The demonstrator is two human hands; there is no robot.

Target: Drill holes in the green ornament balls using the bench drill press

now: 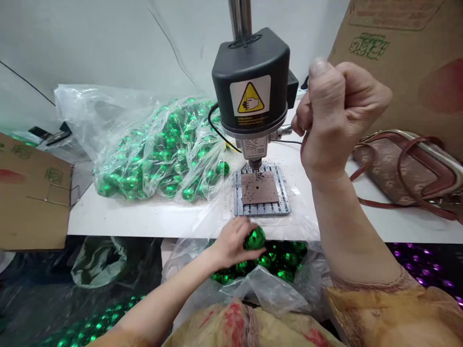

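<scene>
My left hand (233,241) is closed around a shiny green ball (255,237), just below the white table's front edge (144,226). It hovers over an open clear bag of several more green balls (278,265) in my lap. My right hand (336,115) is raised in a fist, gripping the metal lever (284,129) of a small black bench drill (251,82). The drill bit (256,165) stands above a brown block (259,188) with a hole, on the grey slotted base (262,208).
A big clear bag full of green balls (159,149) lies left of the drill. A brown patterned handbag (405,168) rests at the right. Cardboard boxes stand at far left (29,193) and upper right (408,53). Purple balls (423,270) show at lower right.
</scene>
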